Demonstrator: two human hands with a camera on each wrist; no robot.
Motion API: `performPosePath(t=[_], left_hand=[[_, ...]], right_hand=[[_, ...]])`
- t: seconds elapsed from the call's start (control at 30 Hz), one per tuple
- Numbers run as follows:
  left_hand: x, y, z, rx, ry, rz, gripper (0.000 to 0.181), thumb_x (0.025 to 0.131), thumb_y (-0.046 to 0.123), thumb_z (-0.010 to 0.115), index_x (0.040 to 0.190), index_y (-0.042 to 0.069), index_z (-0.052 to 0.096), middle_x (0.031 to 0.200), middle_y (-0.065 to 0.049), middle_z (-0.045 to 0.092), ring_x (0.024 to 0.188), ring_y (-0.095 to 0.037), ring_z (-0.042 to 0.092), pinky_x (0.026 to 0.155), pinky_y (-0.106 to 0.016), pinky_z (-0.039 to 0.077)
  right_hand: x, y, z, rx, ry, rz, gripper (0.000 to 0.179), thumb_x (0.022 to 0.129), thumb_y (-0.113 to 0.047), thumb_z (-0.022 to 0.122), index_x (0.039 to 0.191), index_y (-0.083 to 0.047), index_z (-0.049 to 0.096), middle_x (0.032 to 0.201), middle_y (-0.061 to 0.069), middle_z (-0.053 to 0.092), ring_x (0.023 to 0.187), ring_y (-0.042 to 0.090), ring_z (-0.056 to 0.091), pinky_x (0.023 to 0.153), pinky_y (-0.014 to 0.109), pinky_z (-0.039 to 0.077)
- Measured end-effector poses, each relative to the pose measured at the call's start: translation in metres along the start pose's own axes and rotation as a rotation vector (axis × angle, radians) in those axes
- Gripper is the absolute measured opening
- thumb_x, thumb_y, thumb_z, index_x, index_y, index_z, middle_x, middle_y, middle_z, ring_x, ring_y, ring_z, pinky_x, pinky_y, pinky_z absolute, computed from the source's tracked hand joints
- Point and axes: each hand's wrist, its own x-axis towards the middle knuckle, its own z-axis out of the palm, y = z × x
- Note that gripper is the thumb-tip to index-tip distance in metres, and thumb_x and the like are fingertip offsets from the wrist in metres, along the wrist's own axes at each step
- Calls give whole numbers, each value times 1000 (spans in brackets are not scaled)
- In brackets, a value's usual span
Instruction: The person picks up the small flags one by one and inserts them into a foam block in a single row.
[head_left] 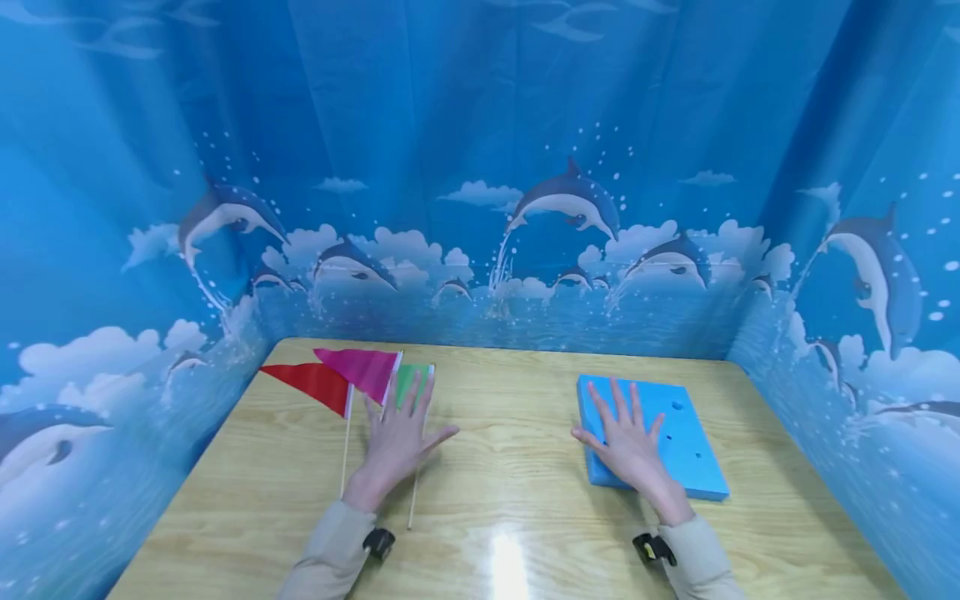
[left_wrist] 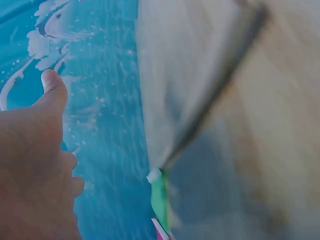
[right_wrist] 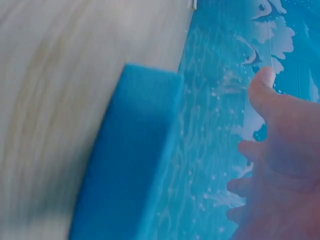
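Three small triangular flags on thin sticks lie at the left of the table: a red flag [head_left: 315,385], a magenta flag [head_left: 363,369] and a green flag [head_left: 408,382]. My left hand [head_left: 397,442] is spread flat above the sticks, its fingers overlapping the green and magenta flags in the head view, and holds nothing. On the right, my right hand [head_left: 628,446] is spread over the left part of a blue foam block [head_left: 693,467] with several small holes in its top. Part of the block is hidden under that hand, which grips nothing.
The wooden table [head_left: 502,467] reaches back to a blue curtain [head_left: 465,100] printed with dolphins, which also runs along both sides. Dark straps with small devices sit at both wrists, by the light sleeves [head_left: 330,546].
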Motion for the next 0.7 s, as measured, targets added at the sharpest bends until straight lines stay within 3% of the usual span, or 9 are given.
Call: performPosePath(t=[0.17,0.4,0.6,0.7], left_hand=[[13,16,-6,-9,-14,39,93,94,68,54,163,16,17,168,-11,16,154,-42,-3,115,-76,-6],[32,58,-10,-102,-10,114,81,99,60,51,161,14,26,166,-10,25,155,-36,7,119,-70,1],[45,100,4,-164,23,205,68,102,54,50,156,14,39,159,-9,40,153,-35,23,120,-70,11],[50,121,18,-173,5,249,66,103,53,50,155,14,40,159,-8,41,153,-33,24,121,-68,13]], right_hand=[[-3,16,-17,-5,76,-18,75,99,-43,64,159,-13,32,165,23,21,151,52,6,103,89,3],[-13,60,-43,12,144,-73,68,100,-35,65,155,-7,38,160,27,30,146,56,16,104,85,15],[-26,105,-51,16,151,-177,64,98,-28,69,150,-2,44,154,32,35,142,61,20,109,79,19],[-32,124,-53,-8,108,-173,66,96,-29,70,151,-2,44,155,31,35,140,63,20,107,81,19]])
